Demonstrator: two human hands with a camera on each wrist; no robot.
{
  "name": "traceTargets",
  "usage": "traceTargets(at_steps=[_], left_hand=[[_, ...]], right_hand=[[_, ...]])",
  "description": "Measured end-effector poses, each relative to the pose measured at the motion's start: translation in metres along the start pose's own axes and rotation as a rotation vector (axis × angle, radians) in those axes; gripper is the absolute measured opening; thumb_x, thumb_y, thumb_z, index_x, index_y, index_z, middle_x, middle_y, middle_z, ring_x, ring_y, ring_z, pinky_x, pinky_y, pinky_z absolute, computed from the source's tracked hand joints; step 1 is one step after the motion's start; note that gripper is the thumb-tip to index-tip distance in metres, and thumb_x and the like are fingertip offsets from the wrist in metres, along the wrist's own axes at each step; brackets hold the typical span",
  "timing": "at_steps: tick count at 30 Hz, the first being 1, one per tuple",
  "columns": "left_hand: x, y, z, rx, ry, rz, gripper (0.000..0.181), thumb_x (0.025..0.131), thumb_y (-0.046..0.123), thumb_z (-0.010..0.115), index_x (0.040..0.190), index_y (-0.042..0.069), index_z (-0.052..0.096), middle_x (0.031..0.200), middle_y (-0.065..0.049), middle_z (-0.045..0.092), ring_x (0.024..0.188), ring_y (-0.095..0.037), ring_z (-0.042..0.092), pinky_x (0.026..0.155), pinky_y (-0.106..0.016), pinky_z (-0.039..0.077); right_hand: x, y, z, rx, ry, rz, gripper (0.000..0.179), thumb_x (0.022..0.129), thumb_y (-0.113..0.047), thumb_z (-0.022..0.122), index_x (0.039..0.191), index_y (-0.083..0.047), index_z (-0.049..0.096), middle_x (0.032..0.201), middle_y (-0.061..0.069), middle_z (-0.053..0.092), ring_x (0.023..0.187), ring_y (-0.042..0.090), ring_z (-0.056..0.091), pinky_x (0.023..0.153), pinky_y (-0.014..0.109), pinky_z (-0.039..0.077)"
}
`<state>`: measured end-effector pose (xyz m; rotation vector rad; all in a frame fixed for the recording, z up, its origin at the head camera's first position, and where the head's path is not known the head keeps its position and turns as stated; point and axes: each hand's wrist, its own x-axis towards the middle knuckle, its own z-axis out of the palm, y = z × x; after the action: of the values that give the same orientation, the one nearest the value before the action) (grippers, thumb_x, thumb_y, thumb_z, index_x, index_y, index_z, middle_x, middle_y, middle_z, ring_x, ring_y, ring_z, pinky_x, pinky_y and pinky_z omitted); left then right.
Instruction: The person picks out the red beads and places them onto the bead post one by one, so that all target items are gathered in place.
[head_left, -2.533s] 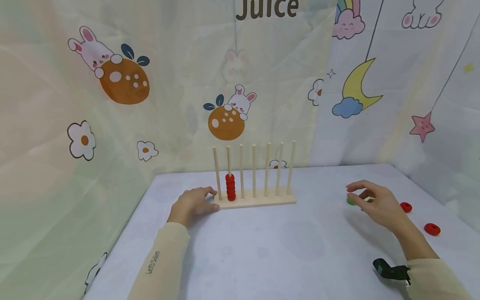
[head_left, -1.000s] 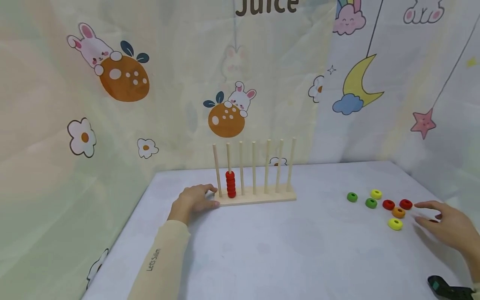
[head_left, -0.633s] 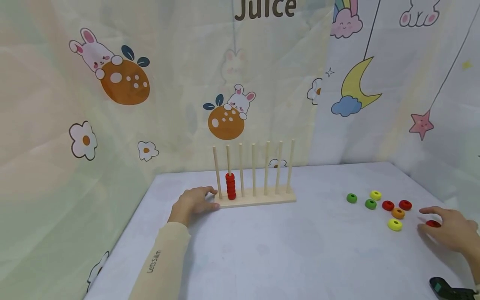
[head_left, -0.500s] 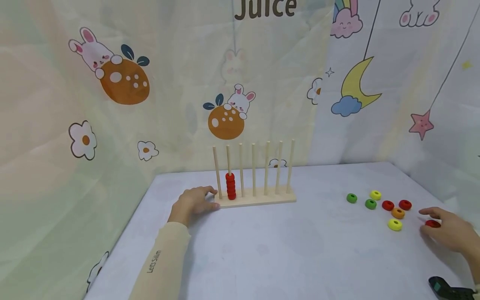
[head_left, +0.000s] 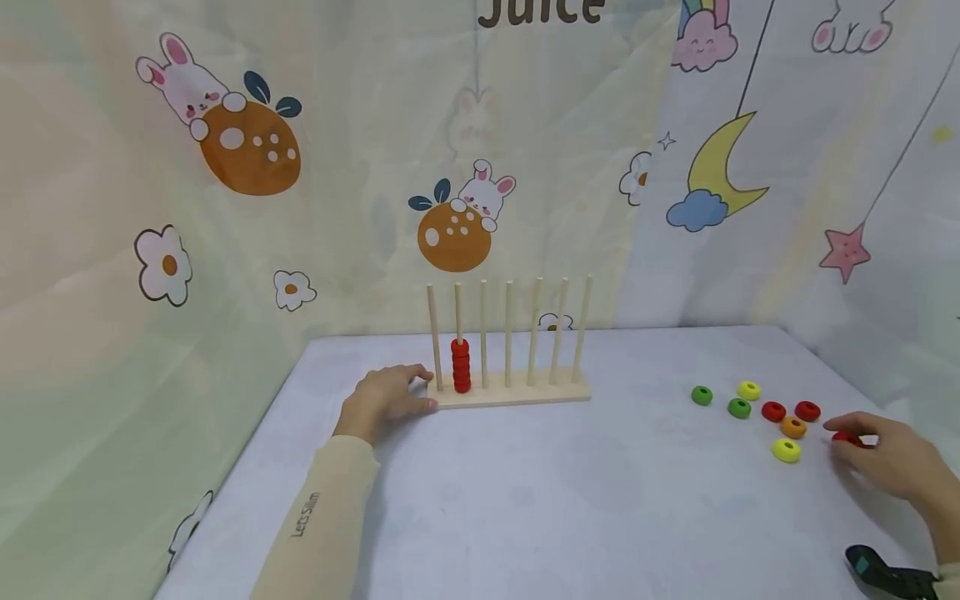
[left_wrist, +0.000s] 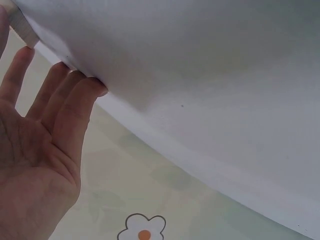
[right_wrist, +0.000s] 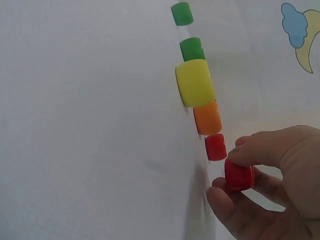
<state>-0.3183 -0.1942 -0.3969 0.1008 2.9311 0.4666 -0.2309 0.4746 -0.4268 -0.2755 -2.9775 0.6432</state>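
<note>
In the head view, my left hand [head_left: 381, 398] holds the left end of a wooden peg rack [head_left: 517, 395], thumb at the front corner. The left wrist view catches only a corner of its base [left_wrist: 22, 27] by the fingertips. Several red beads are stacked on the rack's second peg [head_left: 461, 367]; the other pegs are bare. On the right side, my right hand [head_left: 892, 457] pinches a red bead [right_wrist: 239, 175] between thumb and fingers. Just left of that hand lie two more red beads [head_left: 807, 411] and an orange bead [head_left: 792, 427].
Two yellow beads [head_left: 786, 451] and two green beads [head_left: 702, 396] also lie loose on the white tabletop [head_left: 525, 500]. A printed cloth [head_left: 360, 208] hangs behind the table. A black device [head_left: 888, 573] sits at my right wrist.
From a green bead, my right hand has moved right to the outermost red bead, which it now grips and has shifted slightly left. My left hand stays on the rack.
</note>
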Motion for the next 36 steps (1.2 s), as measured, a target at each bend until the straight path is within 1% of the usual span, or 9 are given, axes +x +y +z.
traceTargets(at_steps=[4,7,12,16,19,22,25,30,36], left_hand=[[0.001,0.001,0.000,0.002,-0.002,-0.013,0.057,0.088,0.050,0.077,0.141,0.036,0.059,0.147,-0.008,0.057,0.131,-0.043,0.049,0.098,-0.067,0.046],[0.000,0.001,-0.001,0.000,-0.007,-0.014,0.058,0.088,0.050,0.077,0.141,0.036,0.059,0.148,-0.007,0.057,0.132,-0.043,0.048,0.099,-0.067,0.045],[0.002,0.001,-0.001,0.007,-0.004,-0.002,0.058,0.088,0.050,0.077,0.141,0.036,0.059,0.149,-0.006,0.056,0.133,-0.042,0.049,0.100,-0.067,0.045],[0.003,0.001,-0.001,0.011,-0.002,0.000,0.059,0.088,0.050,0.077,0.141,0.036,0.059,0.149,-0.007,0.056,0.134,-0.041,0.049,0.102,-0.066,0.044],[0.001,0.002,-0.001,0.008,-0.004,-0.002,0.058,0.088,0.049,0.078,0.141,0.035,0.059,0.149,-0.008,0.056,0.133,-0.041,0.049,0.102,-0.067,0.044],[0.000,0.003,-0.001,0.005,-0.006,-0.002,0.058,0.088,0.049,0.078,0.141,0.034,0.059,0.149,-0.008,0.056,0.132,-0.042,0.049,0.101,-0.067,0.044],[-0.001,0.004,-0.001,0.000,-0.009,-0.008,0.057,0.088,0.049,0.078,0.141,0.035,0.059,0.149,-0.008,0.056,0.133,-0.042,0.049,0.101,-0.067,0.044],[0.001,0.004,-0.002,0.006,-0.012,-0.015,0.059,0.088,0.050,0.077,0.142,0.035,0.058,0.151,-0.009,0.055,0.134,-0.042,0.049,0.102,-0.068,0.043],[0.002,0.003,-0.002,0.002,-0.023,-0.017,0.059,0.088,0.051,0.077,0.142,0.036,0.058,0.151,-0.008,0.054,0.134,-0.043,0.047,0.101,-0.068,0.043]], right_hand=[[0.000,-0.014,-0.002,0.030,0.051,-0.001,0.043,0.093,-0.004,0.066,0.128,0.013,0.049,0.121,0.044,0.042,0.098,0.054,0.044,0.069,0.051,0.060],[-0.001,-0.024,-0.003,0.029,0.095,-0.010,0.037,0.096,-0.007,0.065,0.124,0.012,0.051,0.119,0.043,0.045,0.097,0.053,0.044,0.067,0.051,0.057],[-0.003,-0.037,-0.005,0.026,0.143,-0.026,0.035,0.099,-0.018,0.069,0.115,0.011,0.057,0.108,0.037,0.052,0.088,0.044,0.048,0.059,0.034,0.053],[-0.004,-0.044,-0.004,0.054,0.140,-0.047,0.044,0.097,-0.022,0.073,0.121,0.011,0.055,0.109,0.037,0.052,0.083,0.039,0.055,0.055,0.027,0.051],[-0.004,-0.048,-0.003,0.069,0.125,-0.068,0.050,0.095,-0.020,0.075,0.128,0.011,0.053,0.115,0.039,0.050,0.088,0.044,0.056,0.056,0.028,0.050],[-0.005,-0.051,-0.001,0.071,0.117,-0.088,0.050,0.093,-0.014,0.075,0.131,0.010,0.053,0.120,0.040,0.049,0.095,0.050,0.053,0.059,0.027,0.049],[-0.005,-0.053,0.001,0.083,0.106,-0.100,0.051,0.092,-0.011,0.074,0.134,0.008,0.053,0.122,0.041,0.049,0.099,0.052,0.052,0.060,0.028,0.049],[-0.004,-0.061,0.002,0.106,0.073,-0.126,0.051,0.096,-0.014,0.069,0.139,0.005,0.050,0.124,0.039,0.051,0.101,0.050,0.051,0.061,0.029,0.050],[-0.001,-0.075,0.004,0.107,0.125,-0.230,0.046,0.094,-0.010,0.070,0.135,0.003,0.055,0.118,0.033,0.057,0.095,0.043,0.059,0.056,0.023,0.050]])
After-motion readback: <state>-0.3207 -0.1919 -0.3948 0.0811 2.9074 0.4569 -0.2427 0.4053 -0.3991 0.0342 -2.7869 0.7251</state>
